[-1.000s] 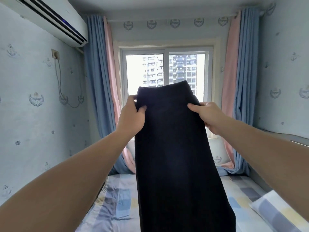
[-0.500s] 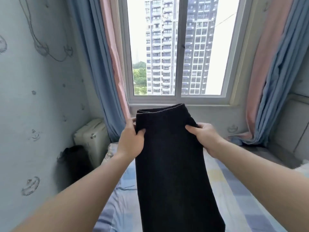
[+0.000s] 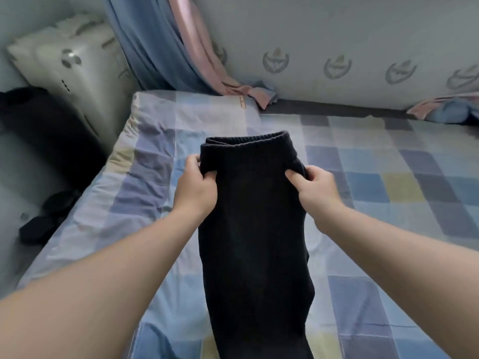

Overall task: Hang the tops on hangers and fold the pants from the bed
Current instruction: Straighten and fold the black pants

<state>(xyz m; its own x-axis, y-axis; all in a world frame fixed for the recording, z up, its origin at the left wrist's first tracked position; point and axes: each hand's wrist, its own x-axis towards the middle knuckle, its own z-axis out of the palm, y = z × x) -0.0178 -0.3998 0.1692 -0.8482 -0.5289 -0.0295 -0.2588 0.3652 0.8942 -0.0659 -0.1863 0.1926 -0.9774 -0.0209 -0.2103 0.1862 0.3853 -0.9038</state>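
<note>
At centre frame, what's the dark thing?

Black pants (image 3: pixel 254 229), waistband uppermost, legs running down to the bottom edge, over the checked bed (image 3: pixel 388 177). Whether they touch it, I cannot tell.

Who has hold of them?

Both hands, just below the waistband. The left hand (image 3: pixel 195 187) pinches the left edge, thumb in front and fingers curled behind. The right hand (image 3: pixel 316 189) grips the right edge likewise.

And around them?

Upper left, a pale suitcase (image 3: pixel 72 63) beside a blue and pink curtain (image 3: pixel 160 42).
</note>
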